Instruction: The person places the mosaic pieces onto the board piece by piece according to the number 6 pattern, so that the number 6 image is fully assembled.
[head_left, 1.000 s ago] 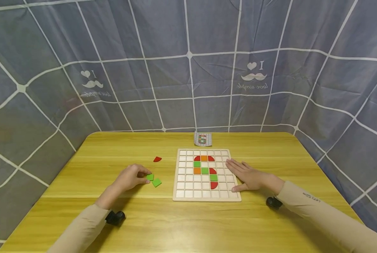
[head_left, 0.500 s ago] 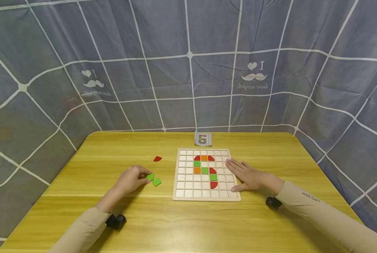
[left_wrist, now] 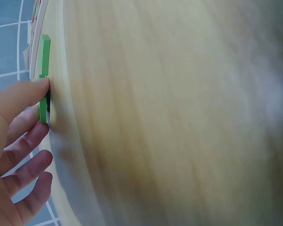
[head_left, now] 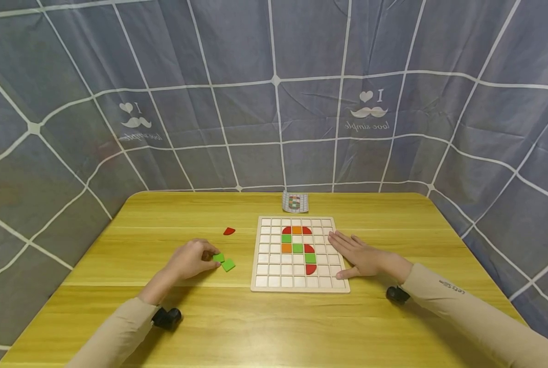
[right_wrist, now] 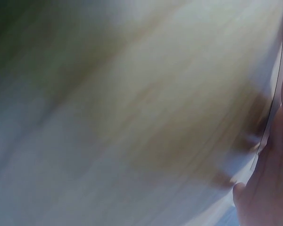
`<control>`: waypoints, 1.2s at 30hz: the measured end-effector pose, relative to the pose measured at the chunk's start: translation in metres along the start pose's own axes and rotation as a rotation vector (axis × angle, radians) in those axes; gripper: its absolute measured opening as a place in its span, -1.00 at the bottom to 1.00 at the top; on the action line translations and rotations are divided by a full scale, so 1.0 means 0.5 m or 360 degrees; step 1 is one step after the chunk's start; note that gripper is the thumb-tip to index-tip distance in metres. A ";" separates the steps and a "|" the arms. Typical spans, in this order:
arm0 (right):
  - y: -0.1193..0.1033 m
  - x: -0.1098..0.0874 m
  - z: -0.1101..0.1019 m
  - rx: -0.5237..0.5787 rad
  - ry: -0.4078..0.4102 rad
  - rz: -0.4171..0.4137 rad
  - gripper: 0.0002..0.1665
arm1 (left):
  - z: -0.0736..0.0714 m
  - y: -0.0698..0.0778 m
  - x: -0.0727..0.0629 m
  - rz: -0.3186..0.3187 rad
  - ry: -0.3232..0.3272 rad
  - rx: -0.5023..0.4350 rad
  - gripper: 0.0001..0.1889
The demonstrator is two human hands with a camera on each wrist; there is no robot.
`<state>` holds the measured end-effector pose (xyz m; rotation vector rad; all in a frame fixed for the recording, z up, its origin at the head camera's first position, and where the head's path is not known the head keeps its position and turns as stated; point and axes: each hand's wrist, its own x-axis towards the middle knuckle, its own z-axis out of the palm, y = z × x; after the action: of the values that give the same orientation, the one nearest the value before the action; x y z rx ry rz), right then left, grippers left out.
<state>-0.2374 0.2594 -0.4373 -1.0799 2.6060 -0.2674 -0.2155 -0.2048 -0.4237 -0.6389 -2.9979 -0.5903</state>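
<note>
My left hand [head_left: 191, 259] pinches a green square tile [head_left: 219, 257] between thumb and fingers, left of the wooden grid board [head_left: 266, 282]. A second green tile [head_left: 228, 265] lies against that one's near right corner. In the left wrist view, the held tile [left_wrist: 43, 112] appears edge-on, with the other green tile [left_wrist: 45, 49] just beyond the thumb. Farther back on the table lies a red quarter-round piece [head_left: 229, 231]. Fingers extended, my right hand [head_left: 359, 254] rests on the board's right edge. Red, orange and green pieces [head_left: 297, 248] sit in the board's cells, forming a curved figure.
Behind the board stands a small card [head_left: 295, 202] printed with a coloured figure on a grid. The wooden table [head_left: 274, 332] reaches back to a grey curtain [head_left: 311, 112] with white lines. Each wrist carries a black camera [head_left: 167, 318].
</note>
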 end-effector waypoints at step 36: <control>-0.008 -0.004 -0.007 0.0006 -0.0017 0.0013 0.17 | 0.019 0.150 0.069 0.0148 0.0202 -0.0154 -0.75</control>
<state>-0.2348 0.2584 -0.4323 -1.0665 2.5985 -0.2639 -0.2170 -0.1245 -0.4023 -0.7123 -2.8196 -0.7444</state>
